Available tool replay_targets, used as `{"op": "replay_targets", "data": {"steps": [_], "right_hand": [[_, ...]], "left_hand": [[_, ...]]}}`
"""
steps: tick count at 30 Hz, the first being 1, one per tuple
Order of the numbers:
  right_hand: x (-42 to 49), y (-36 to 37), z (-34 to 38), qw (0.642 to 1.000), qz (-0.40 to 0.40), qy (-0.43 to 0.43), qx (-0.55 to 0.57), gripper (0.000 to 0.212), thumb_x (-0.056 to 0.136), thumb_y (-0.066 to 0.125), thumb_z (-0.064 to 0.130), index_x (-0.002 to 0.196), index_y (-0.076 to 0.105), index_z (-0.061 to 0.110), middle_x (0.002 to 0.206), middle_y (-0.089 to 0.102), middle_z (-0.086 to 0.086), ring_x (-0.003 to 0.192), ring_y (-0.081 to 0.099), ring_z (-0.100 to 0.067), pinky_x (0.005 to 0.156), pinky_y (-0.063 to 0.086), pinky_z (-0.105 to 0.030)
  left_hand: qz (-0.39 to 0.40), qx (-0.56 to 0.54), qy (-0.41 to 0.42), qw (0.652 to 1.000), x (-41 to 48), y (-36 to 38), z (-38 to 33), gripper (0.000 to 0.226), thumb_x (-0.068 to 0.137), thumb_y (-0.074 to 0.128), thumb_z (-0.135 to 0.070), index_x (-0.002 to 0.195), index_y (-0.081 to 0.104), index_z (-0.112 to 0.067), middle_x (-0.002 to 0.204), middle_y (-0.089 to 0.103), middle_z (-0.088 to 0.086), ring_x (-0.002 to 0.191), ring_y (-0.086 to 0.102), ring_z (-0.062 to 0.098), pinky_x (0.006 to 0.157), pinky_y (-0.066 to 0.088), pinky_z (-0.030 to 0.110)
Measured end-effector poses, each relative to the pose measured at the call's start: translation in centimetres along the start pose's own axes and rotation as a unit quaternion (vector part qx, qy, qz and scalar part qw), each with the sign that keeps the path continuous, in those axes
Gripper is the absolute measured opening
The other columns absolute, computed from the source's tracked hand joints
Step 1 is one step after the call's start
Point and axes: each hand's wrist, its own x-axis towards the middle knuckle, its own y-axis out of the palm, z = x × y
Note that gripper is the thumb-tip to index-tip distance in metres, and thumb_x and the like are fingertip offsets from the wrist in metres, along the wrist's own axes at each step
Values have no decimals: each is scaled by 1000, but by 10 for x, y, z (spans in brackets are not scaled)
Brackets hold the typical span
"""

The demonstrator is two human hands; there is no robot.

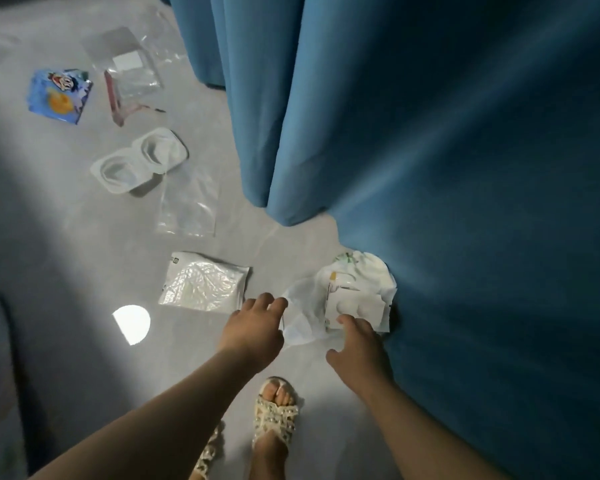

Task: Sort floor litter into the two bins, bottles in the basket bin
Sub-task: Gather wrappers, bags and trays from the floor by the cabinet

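A crumpled white wrapper point(355, 292) lies against the hem of the blue curtain point(430, 150). It is flanked by the left hand point(257, 323) and right hand point(359, 344). Each grip is spread apart, fingertips point(280, 302) touching its near edges, nothing clamped. Left of the curtain, bare floor point(84, 271) is left between a silver pouch point(205, 282) and clear bag point(189, 202).

The blue curtain point(465, 168) walls off the whole right side and touches the crumpled white wrapper point(361, 282) there. Bare floor point(66, 254) lies open on the left and in front of the sandalled foot point(278, 407). A silver pouch point(203, 287) lies near the wrapper's left, a strip of floor between.
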Motion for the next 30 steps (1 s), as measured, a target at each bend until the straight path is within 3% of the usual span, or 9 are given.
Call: {"op": "replay_targets", "data": {"steps": [7,11,16,18,20,23,25,27,30], "right_hand": [[112,44,-49,997,-33,12,-74,56,83,58,26,135,35,31,150,21,1,131,28,-26,105,34,-38],[156,48,-66,991,-45,45,-121,88,83,63,30,146,4,40,157,-16,2,144,-5,-30,115,12,-48],[197,62,-86,981,-45,43,-182,106,77,68,45,144,-14,43,151,-33,-2,142,-20,-36,109,15,-64],[204,72,-90,985,-24,39,-165,109,74,71,46,145,-12,41,152,-30,-3,142,-20,-35,110,16,-63],[209,82,-92,990,-21,32,-136,110,72,74,45,146,-8,39,155,-20,-4,143,-13,-35,110,19,-61],[210,88,-93,991,-62,28,-111,105,68,75,47,145,3,41,153,-1,-4,140,5,-34,108,28,-55],[207,89,-93,990,-86,21,-110,96,70,73,49,144,12,41,149,11,-2,133,18,-32,105,32,-48],[203,90,-91,989,-94,16,-110,87,72,73,46,141,21,39,145,20,-2,127,25,-32,101,34,-44],[191,94,-82,991,-91,18,-96,70,74,72,43,133,36,34,137,30,-4,123,30,-32,99,36,-42]], "left_hand": [[-15,9,16,1000,106,72,6,57,90,49,-21,142,25,-22,152,22,4,136,28,27,105,34,38],[-28,16,32,999,148,110,2,71,89,54,-29,147,13,-24,158,2,5,145,8,29,115,22,43],[-42,66,49,996,182,150,-7,99,81,63,-48,148,-7,-27,156,-19,11,144,-14,39,116,4,54],[-39,85,48,994,190,163,-6,101,79,65,-48,148,-6,-27,157,-15,12,144,-10,40,115,6,55],[-57,105,50,992,195,170,-1,98,71,72,-43,145,10,-26,155,13,15,140,20,40,109,28,52],[-109,106,54,987,197,177,9,91,51,83,-33,131,41,-24,119,61,9,97,62,30,75,51,37],[-125,101,66,985,193,177,14,81,67,76,-28,138,38,-24,116,60,8,95,60,28,77,49,35],[-96,85,58,990,187,175,15,74,87,54,-19,148,13,-23,131,48,8,113,51,28,93,41,36],[-93,14,33,995,174,167,22,68,92,44,-15,148,7,-21,135,48,7,116,51,28,96,42,35]]}}
